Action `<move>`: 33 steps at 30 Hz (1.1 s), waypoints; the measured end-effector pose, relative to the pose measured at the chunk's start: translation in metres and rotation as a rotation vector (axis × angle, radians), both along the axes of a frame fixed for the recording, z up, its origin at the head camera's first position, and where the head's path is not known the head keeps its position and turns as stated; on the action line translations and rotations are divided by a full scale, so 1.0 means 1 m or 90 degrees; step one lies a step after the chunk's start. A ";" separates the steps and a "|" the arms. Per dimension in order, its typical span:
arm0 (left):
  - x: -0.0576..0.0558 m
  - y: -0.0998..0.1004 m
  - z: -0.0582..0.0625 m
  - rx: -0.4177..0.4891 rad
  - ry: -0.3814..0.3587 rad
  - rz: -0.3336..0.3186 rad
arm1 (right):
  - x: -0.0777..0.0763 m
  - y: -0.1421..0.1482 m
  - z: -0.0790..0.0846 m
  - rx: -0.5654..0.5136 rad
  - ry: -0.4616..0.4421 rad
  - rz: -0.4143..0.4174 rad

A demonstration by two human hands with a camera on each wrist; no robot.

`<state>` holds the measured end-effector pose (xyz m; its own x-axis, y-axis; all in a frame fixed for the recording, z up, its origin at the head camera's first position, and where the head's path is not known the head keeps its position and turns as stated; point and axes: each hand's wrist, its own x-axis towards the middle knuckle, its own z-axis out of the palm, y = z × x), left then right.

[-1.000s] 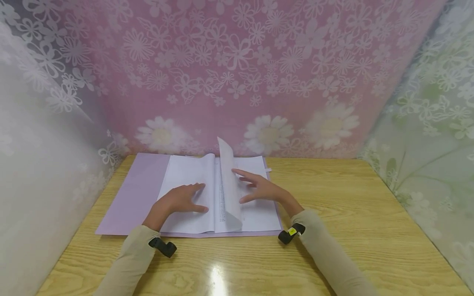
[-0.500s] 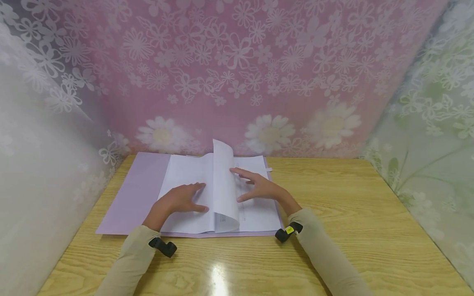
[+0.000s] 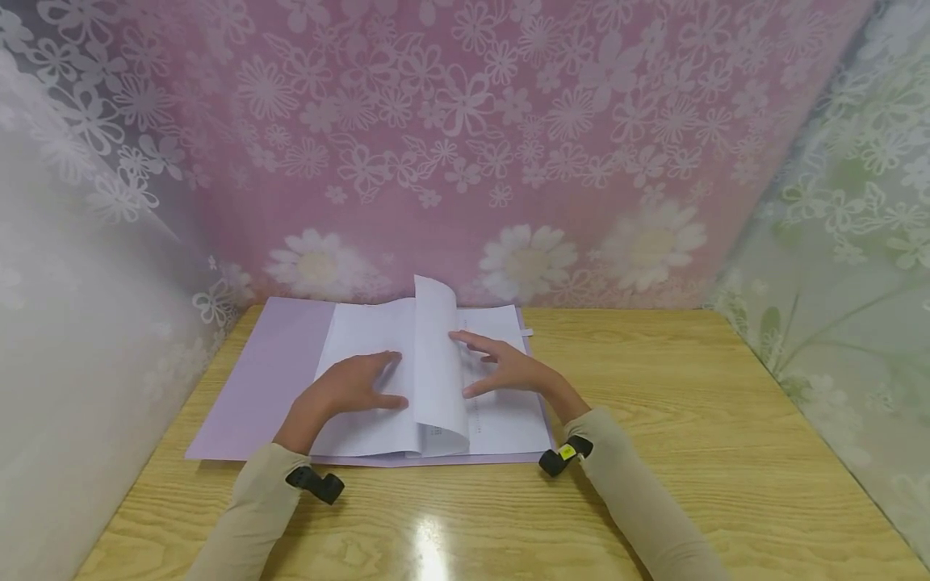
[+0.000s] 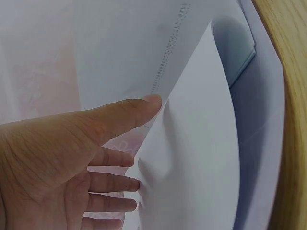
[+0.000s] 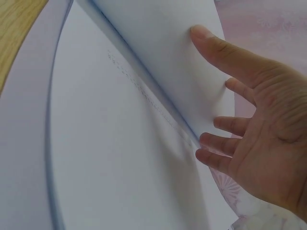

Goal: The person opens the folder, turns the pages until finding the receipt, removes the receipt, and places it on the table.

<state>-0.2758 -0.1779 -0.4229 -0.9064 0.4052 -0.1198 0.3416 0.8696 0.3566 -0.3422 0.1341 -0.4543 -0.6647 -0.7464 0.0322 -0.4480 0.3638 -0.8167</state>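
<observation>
A smooth lilac folder lies spread across the left and middle of the glossy, wood-grained surface. The left hand has a loose grip, fingers extended, touching bulging white pages and hiding part of them; its beige sleeve is cut off below. Mid-folder, a thin sheet stands curled, its small print unreadable. At its right side, the right hand has a relaxed grip, fingers spread; exactly where it touches the sheet is hard to make out.
</observation>
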 end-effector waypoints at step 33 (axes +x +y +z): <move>0.004 0.023 -0.002 0.093 0.126 -0.034 | 0.011 -0.016 -0.004 0.025 0.017 -0.024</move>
<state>-0.2718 -0.1548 -0.4251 -0.8830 0.4536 0.1208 0.4617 0.7925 0.3984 -0.3313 0.1177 -0.4586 -0.6917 -0.7219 0.0222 -0.4553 0.4119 -0.7894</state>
